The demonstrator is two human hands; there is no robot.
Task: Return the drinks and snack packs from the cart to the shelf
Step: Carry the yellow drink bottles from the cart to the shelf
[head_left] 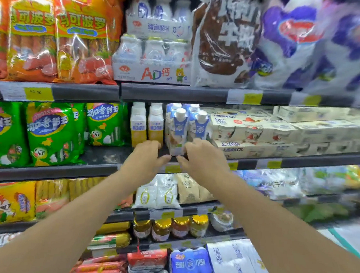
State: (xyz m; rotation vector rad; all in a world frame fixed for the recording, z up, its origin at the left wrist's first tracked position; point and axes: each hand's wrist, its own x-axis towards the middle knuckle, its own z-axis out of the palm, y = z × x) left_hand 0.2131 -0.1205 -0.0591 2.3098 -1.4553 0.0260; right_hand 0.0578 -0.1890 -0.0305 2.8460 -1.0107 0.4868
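Note:
A blue-and-white drink carton [177, 134] with a white cap stands at the front edge of the middle shelf [296, 160], beside a matching carton [200, 125]. My left hand [145, 157] is at its lower left, fingers curled, thumb against the base. My right hand [203, 157] wraps its lower right side, thumb under the front. Both hands hide the bottom of the carton. The cart is out of view.
Two yellow-and-white bottles [147, 124] stand just left of the cartons. Flat yogurt multipacks [260, 129] lie to the right. Green snack bags [49, 131] fill the left bay, with orange sausage packs [84, 31] and milk bottle packs [154, 57] above and jars [179, 226] below.

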